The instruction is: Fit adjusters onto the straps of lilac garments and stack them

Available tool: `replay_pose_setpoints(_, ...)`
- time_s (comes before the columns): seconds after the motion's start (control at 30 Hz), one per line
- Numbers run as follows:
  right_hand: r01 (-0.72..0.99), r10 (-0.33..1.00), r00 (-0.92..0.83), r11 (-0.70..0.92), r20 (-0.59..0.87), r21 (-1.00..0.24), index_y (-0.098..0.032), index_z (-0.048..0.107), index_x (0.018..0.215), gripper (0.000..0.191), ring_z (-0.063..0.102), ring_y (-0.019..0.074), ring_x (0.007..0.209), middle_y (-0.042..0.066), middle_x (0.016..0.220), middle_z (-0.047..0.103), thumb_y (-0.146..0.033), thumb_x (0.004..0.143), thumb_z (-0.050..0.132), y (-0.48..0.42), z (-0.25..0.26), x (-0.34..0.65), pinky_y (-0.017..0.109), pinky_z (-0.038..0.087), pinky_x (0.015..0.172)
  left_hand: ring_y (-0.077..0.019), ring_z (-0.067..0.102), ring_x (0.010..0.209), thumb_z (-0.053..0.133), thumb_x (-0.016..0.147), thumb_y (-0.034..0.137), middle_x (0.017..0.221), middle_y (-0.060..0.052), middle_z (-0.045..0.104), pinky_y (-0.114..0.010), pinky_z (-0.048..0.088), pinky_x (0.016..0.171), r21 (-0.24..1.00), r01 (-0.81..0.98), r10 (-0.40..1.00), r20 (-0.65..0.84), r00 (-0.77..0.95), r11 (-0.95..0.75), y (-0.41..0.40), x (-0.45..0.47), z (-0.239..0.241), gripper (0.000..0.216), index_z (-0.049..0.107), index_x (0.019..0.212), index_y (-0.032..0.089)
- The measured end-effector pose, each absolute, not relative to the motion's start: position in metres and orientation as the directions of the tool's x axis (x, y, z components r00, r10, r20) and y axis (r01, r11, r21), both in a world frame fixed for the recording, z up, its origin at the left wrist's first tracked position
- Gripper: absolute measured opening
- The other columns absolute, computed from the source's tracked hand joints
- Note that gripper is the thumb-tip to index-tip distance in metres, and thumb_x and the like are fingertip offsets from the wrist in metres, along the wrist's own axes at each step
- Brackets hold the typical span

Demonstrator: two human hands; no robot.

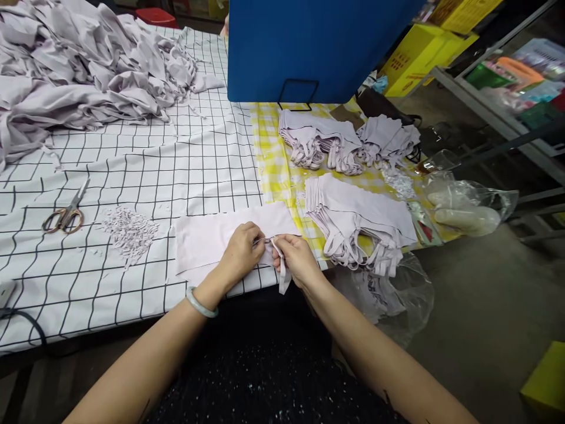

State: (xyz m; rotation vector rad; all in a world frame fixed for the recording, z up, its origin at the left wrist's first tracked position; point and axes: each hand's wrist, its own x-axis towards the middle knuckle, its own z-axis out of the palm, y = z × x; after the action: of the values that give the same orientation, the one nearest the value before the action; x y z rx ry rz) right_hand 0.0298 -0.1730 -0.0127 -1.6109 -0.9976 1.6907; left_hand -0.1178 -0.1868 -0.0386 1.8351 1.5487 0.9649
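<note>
A pale lilac fabric panel point(203, 238) lies flat at the table's front edge, with my hands over its right part. My left hand point(245, 247), with a bangle at the wrist, is closed in a pinch. Its fingertips meet a small thin metallic-looking piece point(266, 239), too small to make out. My right hand point(295, 256) pinches a narrow lilac fabric strap point(285, 280) beside that piece, and the strap's end hangs down below the fingers. The two hands' fingertips almost touch.
Scissors point(66, 215) and a pile of fabric snippets point(131, 232) lie left on the checked cloth point(212, 159). A fabric heap point(97, 70) fills the back left. Strapped panels point(362, 212) are stacked right, before a blue board point(309, 47). Plastic bags point(472, 206) sit at the right edge.
</note>
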Motion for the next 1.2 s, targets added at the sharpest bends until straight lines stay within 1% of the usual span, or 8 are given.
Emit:
replay_pose_setpoints(0.2, 0.089, 0.843, -0.058, -0.53, -0.535, -0.843, -0.018, 0.058, 0.069, 0.014, 0.05, 0.0077, 0.037, -0.005, 0.051, 0.056, -0.03, 0.074, 0.063, -0.174, -0.012, 0.025, 0.017, 0.04, 0.032, -0.0187, 0.057, 0.08, 0.054, 0.081, 0.008, 0.08, -0.004, 0.06, -0.033, 0.048, 0.077, 0.796, 0.581, 0.984, 0.167, 0.053, -0.167, -0.187, -0.116, -0.039, 0.016, 0.056, 0.07, 0.019)
replay_pose_setpoints(0.53, -0.016, 0.844, 0.032, -0.535, -0.535, -0.845, -0.019, 0.057, 0.072, 0.013, 0.051, 0.0081, 0.04, -0.005, 0.053, 0.057, -0.029, 0.073, 0.065, -0.179, -0.014, 0.019, 0.018, 0.043, 0.035, -0.0191, 0.058, 0.08, 0.058, 0.08, 0.01, 0.076, -0.002, 0.06, -0.034, 0.047, 0.079, 0.831, 0.551, 0.99, 0.127, -0.058, -0.074, -0.187, -0.111, -0.036, 0.017, 0.054, 0.067, 0.02)
replay_pose_setpoints(0.73, 0.021, 0.845, -0.022, -0.535, -0.535, -0.845, -0.019, 0.056, 0.068, 0.014, 0.05, 0.0076, 0.038, -0.005, 0.052, 0.055, -0.029, 0.074, 0.064, -0.178, -0.013, 0.018, 0.018, 0.041, 0.035, -0.019, 0.057, 0.08, 0.058, 0.081, 0.012, 0.077, -0.002, 0.061, -0.034, 0.047, 0.079, 0.837, 0.542, 0.992, 0.118, -0.044, -0.075, -0.186, -0.111, -0.035, 0.017, 0.054, 0.066, 0.02)
replay_pose_setpoints(0.9, 0.078, 0.816, -0.095, -0.565, -0.57, -0.821, -0.019, 0.056, 0.068, 0.013, 0.047, 0.007, 0.036, -0.007, 0.049, 0.053, -0.027, 0.076, 0.062, -0.173, -0.011, 0.016, 0.017, 0.034, 0.033, -0.0196, 0.058, 0.082, 0.058, 0.082, 0.012, 0.08, -0.004, 0.063, -0.035, 0.048, 0.08, 0.828, 0.555, 0.992, 0.12, -0.036, -0.08, -0.188, -0.111, -0.037, 0.016, 0.057, 0.068, 0.019)
replay_pose_setpoints(0.97, 0.08, 0.772, -0.152, -0.613, -0.618, -0.786, -0.018, 0.057, 0.072, 0.012, 0.048, 0.0075, 0.038, -0.005, 0.05, 0.054, -0.027, 0.078, 0.062, -0.173, -0.007, 0.021, 0.018, 0.036, 0.035, -0.0205, 0.059, 0.084, 0.057, 0.082, 0.01, 0.083, -0.005, 0.066, -0.037, 0.05, 0.082, 0.811, 0.574, 0.992, 0.124, 0.02, -0.113, -0.188, -0.117, -0.035, 0.014, 0.061, 0.071, 0.019)
replay_pose_setpoints(1.07, 0.11, 0.736, -0.228, -0.631, -0.637, -0.768, -0.017, 0.06, 0.09, 0.022, 0.056, 0.012, 0.047, -0.001, 0.058, 0.062, -0.038, 0.084, 0.062, -0.184, 0.004, 0.039, 0.024, 0.046, 0.046, -0.0211, 0.063, 0.09, 0.055, 0.08, 0.007, 0.096, -0.007, 0.071, -0.038, 0.052, 0.087, 0.801, 0.553, 0.966, 0.121, 0.23, -0.232, -0.182, -0.131, -0.028, 0.019, 0.068, 0.085, 0.019)
replay_pose_setpoints(1.13, 0.168, 0.783, -0.232, -0.553, -0.578, -0.816, -0.019, 0.057, 0.108, 0.035, 0.061, 0.0162, 0.059, 0.0, 0.065, 0.066, -0.047, 0.087, 0.061, -0.201, 0.011, 0.055, 0.03, 0.051, 0.06, -0.0218, 0.065, 0.099, 0.052, 0.083, 0.008, 0.107, -0.009, 0.072, -0.039, 0.052, 0.092, 0.777, 0.547, 0.932, 0.139, 0.335, -0.313, -0.174, -0.138, -0.024, 0.026, 0.07, 0.097, 0.018)
replay_pose_setpoints(1.2, 0.259, 0.853, -0.2, -0.428, -0.482, -0.866, -0.021, 0.052, 0.121, 0.044, 0.063, 0.0185, 0.069, 0.0, 0.069, 0.067, -0.051, 0.089, 0.06, -0.223, 0.015, 0.071, 0.035, 0.05, 0.075, -0.0246, 0.063, 0.113, 0.048, 0.089, 0.012, 0.118, -0.012, 0.07, -0.043, 0.048, 0.102, 0.71, 0.594, 0.907, 0.158, 0.39, -0.379, -0.165, -0.14, -0.024, 0.028, 0.071, 0.104, 0.016)
